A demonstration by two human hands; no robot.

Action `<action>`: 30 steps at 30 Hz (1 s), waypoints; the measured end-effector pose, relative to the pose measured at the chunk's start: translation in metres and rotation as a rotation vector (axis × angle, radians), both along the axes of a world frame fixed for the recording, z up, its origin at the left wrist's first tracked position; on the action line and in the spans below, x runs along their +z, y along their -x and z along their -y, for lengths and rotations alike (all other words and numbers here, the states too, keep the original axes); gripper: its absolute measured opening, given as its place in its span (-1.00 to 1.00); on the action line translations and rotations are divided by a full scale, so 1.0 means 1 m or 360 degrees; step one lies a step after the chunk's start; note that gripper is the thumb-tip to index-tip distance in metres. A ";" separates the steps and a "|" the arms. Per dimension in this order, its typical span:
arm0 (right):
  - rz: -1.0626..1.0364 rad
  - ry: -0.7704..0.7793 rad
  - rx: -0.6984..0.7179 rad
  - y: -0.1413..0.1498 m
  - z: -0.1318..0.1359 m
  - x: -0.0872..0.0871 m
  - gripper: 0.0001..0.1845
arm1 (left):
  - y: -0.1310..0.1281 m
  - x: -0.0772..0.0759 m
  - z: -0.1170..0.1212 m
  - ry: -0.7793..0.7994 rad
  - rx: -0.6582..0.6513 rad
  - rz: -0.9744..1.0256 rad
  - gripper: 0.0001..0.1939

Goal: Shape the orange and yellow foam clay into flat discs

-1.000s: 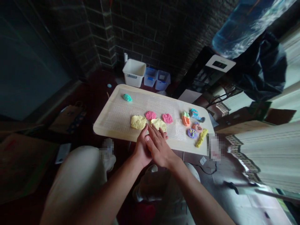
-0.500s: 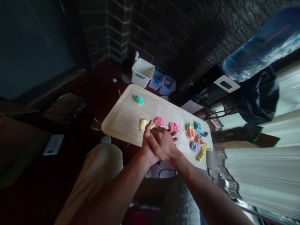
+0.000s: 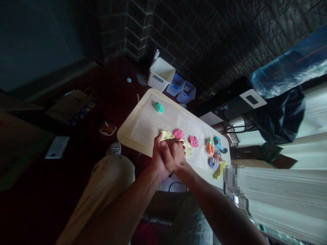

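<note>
Lining the table (image 3: 125, 133), bubble wrap (image 3: 146, 126) under clay (image 3: 193, 141) (brick wall (image 3: 184, 37) beyond)

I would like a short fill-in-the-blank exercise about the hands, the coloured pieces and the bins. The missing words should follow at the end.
1. The left hand and the right hand, held together, partly hide the flat pieces coloured pale ____.
2. In the picture, the teal lump lies to the ____ of both pink lumps.
3. Beyond the table, the white bin stands beside ____ smaller see-through bins.

Missing words: yellow; left; two.
</note>
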State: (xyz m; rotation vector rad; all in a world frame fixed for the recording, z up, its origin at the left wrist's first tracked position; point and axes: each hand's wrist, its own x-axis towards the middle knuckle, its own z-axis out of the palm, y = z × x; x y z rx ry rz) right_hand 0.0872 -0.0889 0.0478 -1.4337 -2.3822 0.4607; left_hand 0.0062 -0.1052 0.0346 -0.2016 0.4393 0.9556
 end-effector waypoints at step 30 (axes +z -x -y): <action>0.0081 -0.0265 -0.0222 -0.076 0.039 -0.025 -0.55 | -0.068 -0.018 0.018 -0.0167 -0.0393 0.0133 -0.22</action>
